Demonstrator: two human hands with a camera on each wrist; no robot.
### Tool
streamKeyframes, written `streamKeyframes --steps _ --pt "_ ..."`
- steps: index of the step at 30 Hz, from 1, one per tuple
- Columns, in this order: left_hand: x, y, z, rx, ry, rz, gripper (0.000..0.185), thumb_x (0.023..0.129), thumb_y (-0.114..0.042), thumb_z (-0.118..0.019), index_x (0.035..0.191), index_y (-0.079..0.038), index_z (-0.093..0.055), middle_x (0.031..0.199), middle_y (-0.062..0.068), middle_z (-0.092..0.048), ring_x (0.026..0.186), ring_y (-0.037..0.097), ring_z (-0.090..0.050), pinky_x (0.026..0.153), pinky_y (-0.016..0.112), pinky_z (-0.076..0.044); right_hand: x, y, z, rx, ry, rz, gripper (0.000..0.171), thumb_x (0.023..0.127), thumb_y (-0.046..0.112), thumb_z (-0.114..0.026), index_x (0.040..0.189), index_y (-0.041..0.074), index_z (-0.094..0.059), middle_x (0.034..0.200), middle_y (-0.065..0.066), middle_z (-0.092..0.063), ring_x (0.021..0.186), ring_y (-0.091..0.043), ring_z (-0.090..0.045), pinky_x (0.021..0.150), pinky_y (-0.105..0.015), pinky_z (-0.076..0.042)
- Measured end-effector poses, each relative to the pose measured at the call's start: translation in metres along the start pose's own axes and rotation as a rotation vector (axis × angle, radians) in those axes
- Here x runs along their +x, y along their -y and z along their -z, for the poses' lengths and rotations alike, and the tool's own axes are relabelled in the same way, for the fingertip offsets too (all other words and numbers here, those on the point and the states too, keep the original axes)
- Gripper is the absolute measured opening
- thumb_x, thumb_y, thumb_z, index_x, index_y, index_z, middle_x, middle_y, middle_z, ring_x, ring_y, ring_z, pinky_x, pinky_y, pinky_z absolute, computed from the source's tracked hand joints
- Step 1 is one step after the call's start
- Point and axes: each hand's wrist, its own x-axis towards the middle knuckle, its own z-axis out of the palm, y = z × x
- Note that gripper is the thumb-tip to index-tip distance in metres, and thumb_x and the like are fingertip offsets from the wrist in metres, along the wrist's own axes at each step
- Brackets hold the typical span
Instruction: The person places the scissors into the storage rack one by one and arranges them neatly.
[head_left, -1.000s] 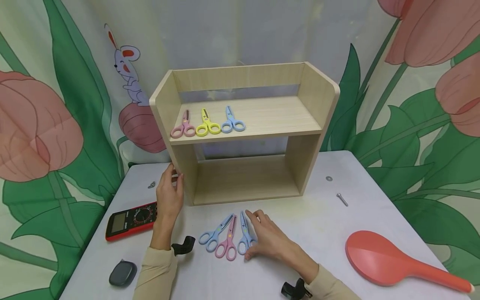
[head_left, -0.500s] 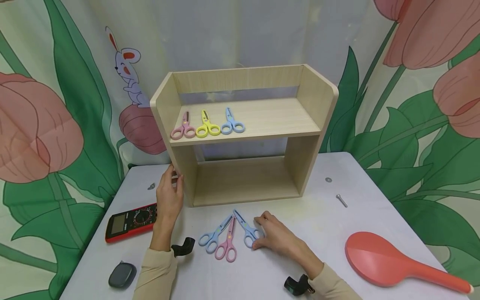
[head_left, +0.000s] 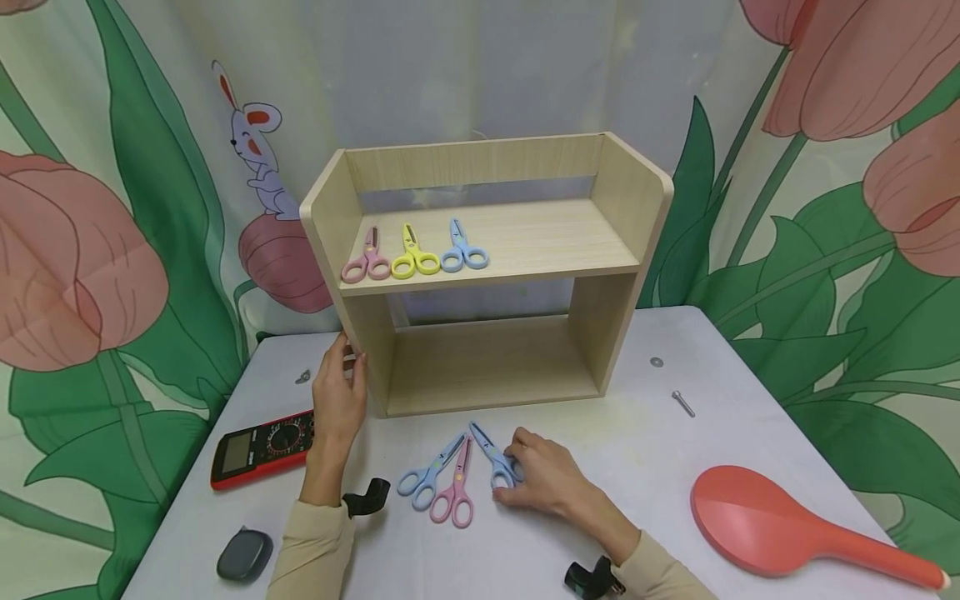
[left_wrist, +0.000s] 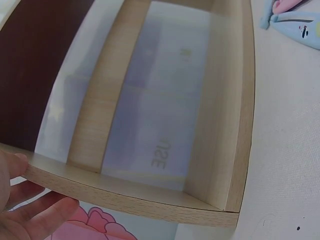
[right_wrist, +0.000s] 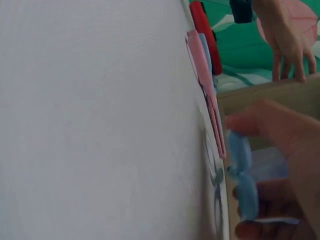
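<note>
My right hand [head_left: 543, 471] pinches the handles of a pair of blue scissors [head_left: 491, 454] at the table's front middle. In the right wrist view its thumb and fingers lie on either side of the blue handles [right_wrist: 242, 160]. Pink scissors [head_left: 457, 492] and another blue pair [head_left: 430, 475] lie just left of them, blades pointing at the shelf. My left hand [head_left: 339, 400] rests against the left side panel of a two-tier wooden shelf [head_left: 487, 358], its thumb at the panel's edge [left_wrist: 130, 200]. On the upper board lie pink scissors [head_left: 367, 258], yellow scissors [head_left: 412, 254] and blue scissors [head_left: 461, 250].
A red-and-black multimeter [head_left: 262, 450] and a dark grey rounded case [head_left: 245, 556] lie at the left. To the right are a washer [head_left: 657, 362], a bolt [head_left: 683, 404] and a large red paddle [head_left: 772, 521]. A small metal piece [head_left: 303, 377] sits behind the multimeter.
The right-hand blue scissors have swung at an angle, handles moving right and away from me. My right hand has closed in on those handles again. The left hand has stayed at the shelf.
</note>
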Motion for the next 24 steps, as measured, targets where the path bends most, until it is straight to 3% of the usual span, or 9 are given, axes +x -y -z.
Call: streamKeyframes --steps 9,18,24 --pt "-0.002 -0.001 0.001 0.003 -0.006 -0.017 0.045 0.1 -0.008 -0.06 0.143 -0.001 -0.048 0.122 0.026 -0.06 0.102 0.041 -0.069 0.078 0.052 -0.063 0.002 0.013 0.035 0.114 -0.178 0.083 0.046 0.071 0.045 -0.083 0.102 0.013 -0.073 0.096 0.006 -0.059 0.076 -0.003 -0.05 0.061 -0.014 -0.045" --pt "-0.001 0.0 0.0 -0.006 -0.006 -0.016 0.046 0.099 -0.009 -0.061 0.143 -0.003 -0.048 0.123 0.025 -0.06 0.102 0.041 -0.068 0.079 0.052 -0.063 0.028 0.034 0.109 0.198 -0.479 0.413 0.05 0.069 0.03 -0.088 0.106 0.003 -0.068 0.098 -0.004 -0.06 0.081 -0.011 -0.059 0.068 -0.022 -0.057" --pt "0.0 -0.001 0.0 -0.007 -0.008 -0.014 0.046 0.1 -0.009 -0.061 0.143 -0.004 -0.048 0.124 0.025 -0.06 0.103 0.041 -0.068 0.08 0.052 -0.063 0.055 0.043 0.164 0.157 -0.573 0.388 0.05 0.071 0.031 -0.083 0.106 -0.001 -0.068 0.098 -0.009 -0.058 0.079 -0.015 -0.057 0.065 -0.027 -0.055"
